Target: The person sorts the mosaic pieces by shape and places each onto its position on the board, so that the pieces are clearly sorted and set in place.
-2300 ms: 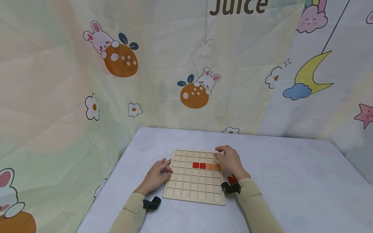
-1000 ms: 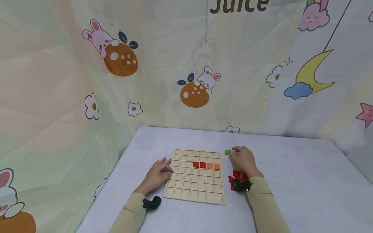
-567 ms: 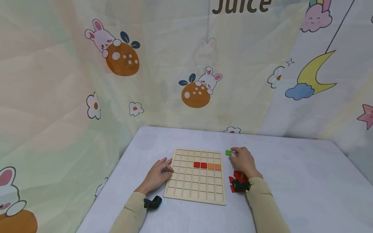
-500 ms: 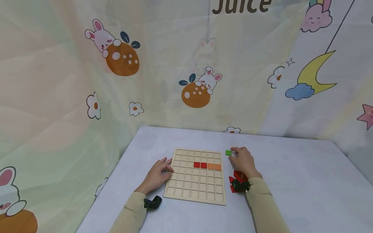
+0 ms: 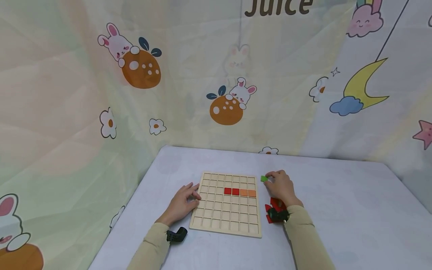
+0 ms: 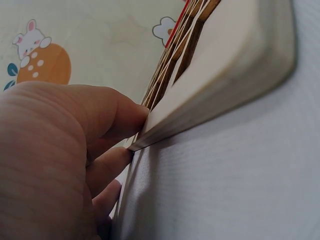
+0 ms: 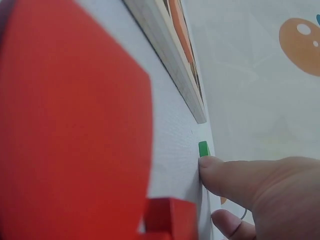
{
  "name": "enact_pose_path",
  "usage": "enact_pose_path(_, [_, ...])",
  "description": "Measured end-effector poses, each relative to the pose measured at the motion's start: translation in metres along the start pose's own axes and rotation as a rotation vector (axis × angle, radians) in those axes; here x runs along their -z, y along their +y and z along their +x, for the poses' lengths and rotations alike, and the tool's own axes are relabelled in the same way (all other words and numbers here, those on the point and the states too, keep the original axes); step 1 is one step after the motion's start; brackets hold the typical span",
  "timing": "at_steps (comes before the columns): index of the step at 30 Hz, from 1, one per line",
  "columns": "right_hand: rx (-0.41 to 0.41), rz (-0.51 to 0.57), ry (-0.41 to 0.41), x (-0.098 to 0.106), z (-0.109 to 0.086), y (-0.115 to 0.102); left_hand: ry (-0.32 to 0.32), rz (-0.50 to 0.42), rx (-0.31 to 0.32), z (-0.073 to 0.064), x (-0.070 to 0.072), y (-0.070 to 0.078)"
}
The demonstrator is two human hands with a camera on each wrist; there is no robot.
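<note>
My right hand pinches a small green square tile between thumb and finger, just off the far right corner of the wooden grid board. In the right wrist view the thumb covers part of the green tile. My left hand rests at the board's left edge; in the left wrist view the thumb touches the rim and the other fingers lie along the side. One row of the board bears two red tiles beside two orange tiles.
Several red pieces lie in a heap right of the board, partly hidden under my right wrist and its black camera. They fill much of the right wrist view. A printed cloth hangs behind the white table.
My right hand has moved from the board's far right corner to the right. The green tile, first seen on the table, has shifted slightly nearer in its fingers. The left hand stays in place.
</note>
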State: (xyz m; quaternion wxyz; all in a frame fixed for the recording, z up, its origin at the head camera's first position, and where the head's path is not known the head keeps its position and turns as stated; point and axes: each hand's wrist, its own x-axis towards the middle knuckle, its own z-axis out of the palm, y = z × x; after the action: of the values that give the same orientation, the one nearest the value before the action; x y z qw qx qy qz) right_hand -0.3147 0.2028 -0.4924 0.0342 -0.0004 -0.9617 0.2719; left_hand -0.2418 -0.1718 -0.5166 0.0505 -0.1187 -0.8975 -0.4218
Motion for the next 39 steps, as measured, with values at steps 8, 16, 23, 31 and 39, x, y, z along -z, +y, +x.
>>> enact_pose_path(8, [-0.005, 0.025, -0.002, 0.001, -0.003, -0.002, -0.005, 0.0, 0.0, 0.0, -0.001, -0.002])
enact_pose_path(16, [0.003, 0.024, -0.005, 0.003, -0.003, -0.001, -0.007, 0.004, 0.015, 0.002, -0.001, -0.002])
enact_pose_path(23, [-0.034, 0.092, -0.017, 0.007, -0.005, -0.005, -0.004, -0.001, 0.005, 0.001, -0.001, -0.002])
enact_pose_path(31, [0.003, 0.119, 0.002, 0.012, -0.006, -0.016, -0.009, -0.007, -0.01, 0.001, 0.001, 0.001])
enact_pose_path(39, [0.035, 0.126, 0.002, 0.009, -0.006, -0.022, -0.005, -0.004, 0.005, 0.0, 0.001, 0.001])
